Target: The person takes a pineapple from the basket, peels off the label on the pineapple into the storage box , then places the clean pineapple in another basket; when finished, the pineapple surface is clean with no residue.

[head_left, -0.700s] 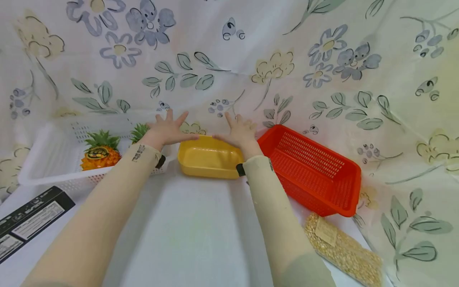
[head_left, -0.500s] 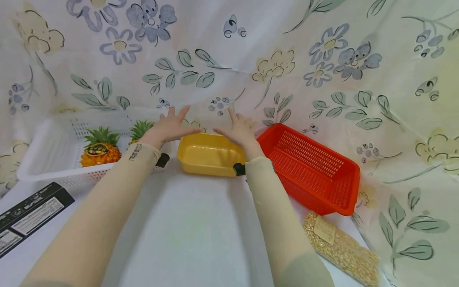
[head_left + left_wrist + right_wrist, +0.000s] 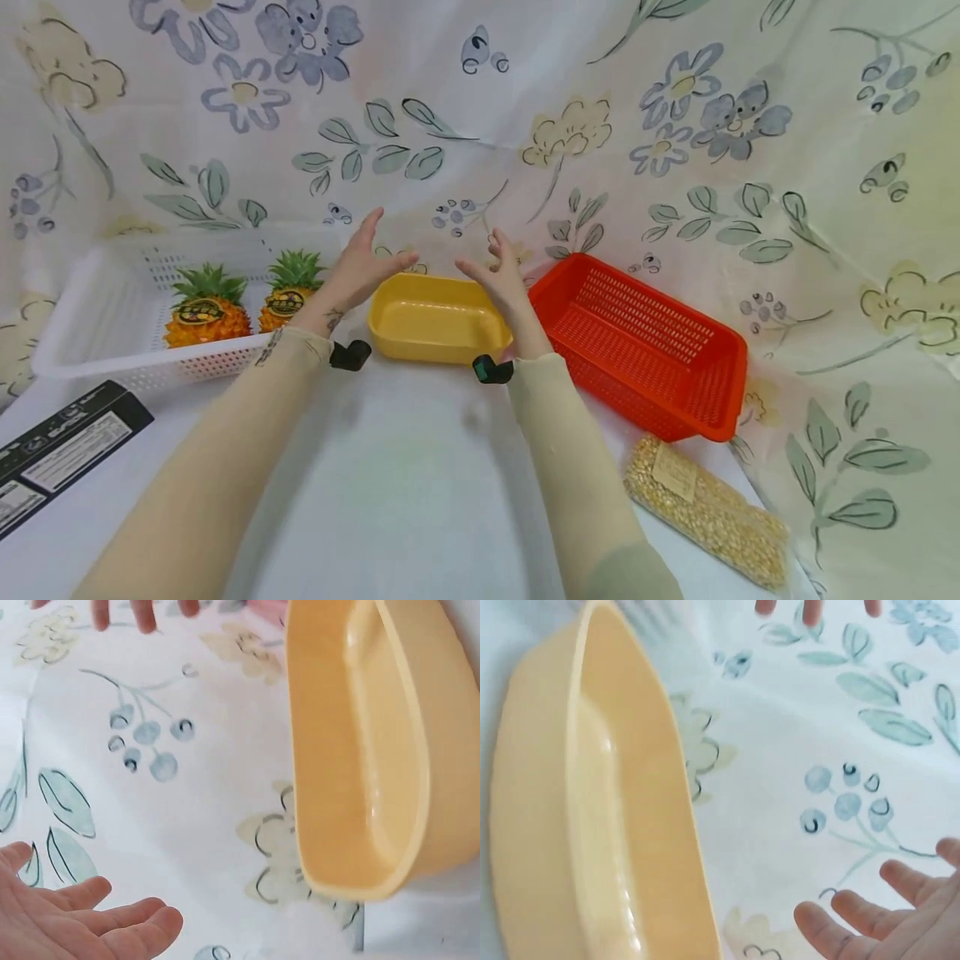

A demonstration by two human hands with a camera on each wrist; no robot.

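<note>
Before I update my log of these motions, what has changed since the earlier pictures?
The left hand and right hand have turned from flat and spread to more edge-on, uncovering more of the pineapple beside the left one. Nothing was taken hold of or let go. The yellow dish, red basket and bag of kernels stayed put.

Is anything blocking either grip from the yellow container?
Nothing visible: the wrist views show open gaps between the yellow container and the left grip and right grip; the red basket stands to one side.
</note>
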